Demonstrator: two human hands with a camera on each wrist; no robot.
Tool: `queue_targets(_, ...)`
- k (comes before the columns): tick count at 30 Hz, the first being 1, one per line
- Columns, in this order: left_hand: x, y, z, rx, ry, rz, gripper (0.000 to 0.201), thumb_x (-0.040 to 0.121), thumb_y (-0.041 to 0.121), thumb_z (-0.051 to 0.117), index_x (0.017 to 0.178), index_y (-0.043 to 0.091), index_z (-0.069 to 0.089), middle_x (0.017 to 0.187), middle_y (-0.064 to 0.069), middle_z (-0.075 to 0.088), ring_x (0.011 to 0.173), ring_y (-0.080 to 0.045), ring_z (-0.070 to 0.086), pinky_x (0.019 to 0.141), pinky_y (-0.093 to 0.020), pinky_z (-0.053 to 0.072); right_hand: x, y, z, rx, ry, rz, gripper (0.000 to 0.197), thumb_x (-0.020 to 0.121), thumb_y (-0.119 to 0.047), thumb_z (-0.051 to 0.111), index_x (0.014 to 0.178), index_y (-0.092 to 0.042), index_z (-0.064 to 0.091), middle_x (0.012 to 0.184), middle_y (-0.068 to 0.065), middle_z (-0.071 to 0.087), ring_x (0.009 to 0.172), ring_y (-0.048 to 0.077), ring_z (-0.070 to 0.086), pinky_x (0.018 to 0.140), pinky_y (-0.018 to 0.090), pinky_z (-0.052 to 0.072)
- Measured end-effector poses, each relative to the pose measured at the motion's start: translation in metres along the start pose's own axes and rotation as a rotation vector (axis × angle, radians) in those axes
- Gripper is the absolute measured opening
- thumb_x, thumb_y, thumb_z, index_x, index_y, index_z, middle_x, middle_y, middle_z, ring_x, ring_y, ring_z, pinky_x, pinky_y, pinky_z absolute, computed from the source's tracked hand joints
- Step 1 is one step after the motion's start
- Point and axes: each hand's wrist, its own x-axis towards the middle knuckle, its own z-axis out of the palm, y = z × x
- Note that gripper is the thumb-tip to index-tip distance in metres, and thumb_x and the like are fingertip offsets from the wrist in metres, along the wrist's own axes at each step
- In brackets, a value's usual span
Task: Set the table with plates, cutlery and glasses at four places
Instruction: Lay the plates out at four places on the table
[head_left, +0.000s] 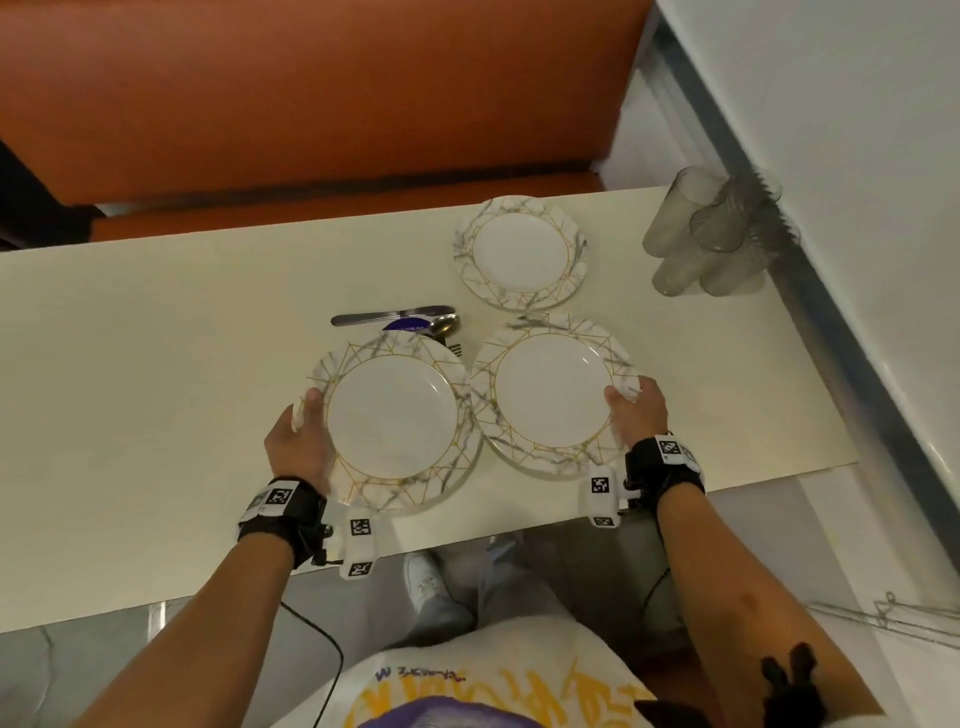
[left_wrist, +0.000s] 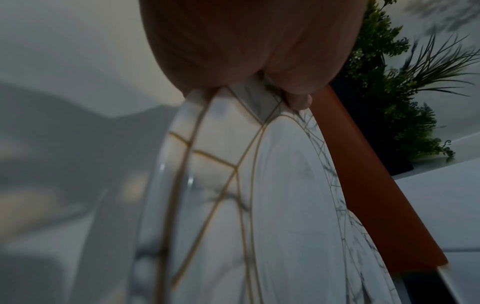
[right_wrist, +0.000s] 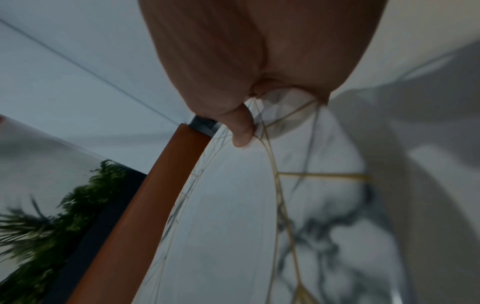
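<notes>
The head view is evenly and softly lit, slightly blurred, with lines bent at the edges. Both wrist views are dim and bluish; the left plate (left_wrist: 259, 205) is smeared, perhaps by motion, and soft shadows are cast.

A cream table (head_left: 156, 374) stands crosswise, its right end against a white wall (head_left: 857, 130) with a grey metal strip (head_left: 831, 322) along the base. Beyond the far edge runs an orange bench (head_left: 311, 93). Grey floor (head_left: 67, 670) shows below the near edge. The wrist views show green plants (left_wrist: 394, 98) in a dark planter (right_wrist: 109, 207) behind the bench
</notes>
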Motion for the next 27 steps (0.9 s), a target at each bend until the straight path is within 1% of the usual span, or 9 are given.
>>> queue_targets(2, -0.005, 0.002, -0.005, -0.005, 0.019, 0.003, 0.046, 0.097, 0.058, 0.059, 0.082, 0.014, 0.062, 0.083, -0.001, 0.064, 0.081, -0.021, 0.061, 0.073, -0.024, 0.047, -0.005, 0.013, -0.002, 0.019, 0.027, 0.037, 0.053, 0.094, -0.030, 0.066, 0.140, -0.012, 0.047, 0.136, 0.012, 0.057, 0.123, 0.033, 0.057, 0.100, 0.040, 0.047)
queue_targets(4, -0.005, -0.002, -0.008, -0.004, 0.019, 0.010, 0.039, 0.101, 0.049, 0.058, 0.079, 0.017, 0.056, 0.080, 0.003, 0.056, 0.077, -0.014, 0.054, 0.067, -0.019, 0.039, -0.010, 0.023, -0.003, 0.039, 0.044, 0.069, 0.055, 0.094, -0.029, 0.066, 0.142, -0.012, 0.046, 0.136, 0.012, 0.057, 0.123, 0.034, 0.057, 0.101, 0.040, 0.048)
queue_targets(7, -0.007, -0.006, -0.017, 0.012, 0.016, 0.050, 0.050, 0.102, 0.050, 0.057, 0.108, 0.002, 0.068, 0.100, -0.013, 0.067, 0.094, -0.032, 0.061, 0.081, -0.029, 0.042, -0.015, 0.036, -0.005, 0.038, 0.076, 0.107, 0.054, 0.094, -0.025, 0.066, 0.142, -0.012, 0.046, 0.135, 0.015, 0.058, 0.120, 0.034, 0.058, 0.094, 0.035, 0.046)
queue_targets(9, -0.005, -0.010, -0.021, 0.044, 0.020, 0.061, 0.060, 0.101, 0.053, 0.056, 0.108, -0.006, 0.065, 0.098, -0.021, 0.067, 0.092, -0.043, 0.060, 0.080, -0.036, 0.045, -0.019, 0.041, -0.006, 0.022, 0.090, 0.124, 0.054, 0.095, -0.023, 0.066, 0.144, -0.011, 0.045, 0.136, 0.017, 0.058, 0.117, 0.033, 0.059, 0.090, 0.032, 0.044)
queue_targets(11, -0.006, -0.010, -0.023, 0.055, 0.012, 0.055, 0.061, 0.101, 0.052, 0.056, 0.109, -0.008, 0.065, 0.091, -0.015, 0.065, 0.081, -0.034, 0.058, 0.079, -0.035, 0.046, -0.022, 0.043, -0.007, 0.012, 0.096, 0.137, 0.056, 0.096, -0.023, 0.065, 0.145, -0.010, 0.043, 0.136, 0.017, 0.058, 0.113, 0.032, 0.059, 0.088, 0.031, 0.044)
queue_targets(14, -0.007, -0.011, -0.022, 0.070, 0.007, 0.056, 0.056, 0.101, 0.052, 0.055, 0.104, -0.003, 0.066, 0.087, -0.007, 0.063, 0.076, -0.019, 0.052, 0.077, -0.031, 0.042, -0.025, 0.044, -0.008, -0.047, 0.101, 0.165, 0.059, 0.094, -0.026, 0.067, 0.146, -0.010, 0.044, 0.139, 0.016, 0.056, 0.122, 0.036, 0.058, 0.097, 0.039, 0.049)
queue_targets(18, -0.011, -0.007, -0.020, 0.082, -0.003, 0.063, 0.050, 0.101, 0.053, 0.056, 0.090, 0.005, 0.063, 0.079, -0.003, 0.062, 0.069, -0.016, 0.052, 0.077, -0.031, 0.041, -0.025, 0.047, -0.008, -0.133, 0.107, 0.147, 0.065, 0.090, -0.024, 0.073, 0.144, -0.007, 0.043, 0.144, 0.017, 0.051, 0.130, 0.036, 0.052, 0.106, 0.042, 0.046)
queue_targets(23, -0.006, -0.008, -0.019, 0.071, 0.014, 0.046, 0.065, 0.095, 0.062, 0.059, 0.119, 0.002, 0.068, 0.114, -0.010, 0.072, 0.104, -0.029, 0.064, 0.094, -0.036, 0.050, -0.028, 0.049, -0.008, -0.087, 0.121, 0.135, 0.063, 0.088, -0.015, 0.075, 0.141, -0.010, 0.042, 0.140, 0.017, 0.053, 0.126, 0.036, 0.055, 0.102, 0.039, 0.046)
queue_targets(27, -0.008, -0.006, -0.019, 0.091, -0.008, 0.058, 0.050, 0.098, 0.057, 0.058, 0.099, 0.008, 0.068, 0.097, -0.009, 0.070, 0.086, -0.023, 0.059, 0.082, -0.031, 0.045, -0.026, 0.047, -0.009, -0.132, 0.115, 0.115, 0.063, 0.086, -0.016, 0.076, 0.139, -0.007, 0.043, 0.139, 0.017, 0.051, 0.125, 0.036, 0.054, 0.101, 0.039, 0.046)
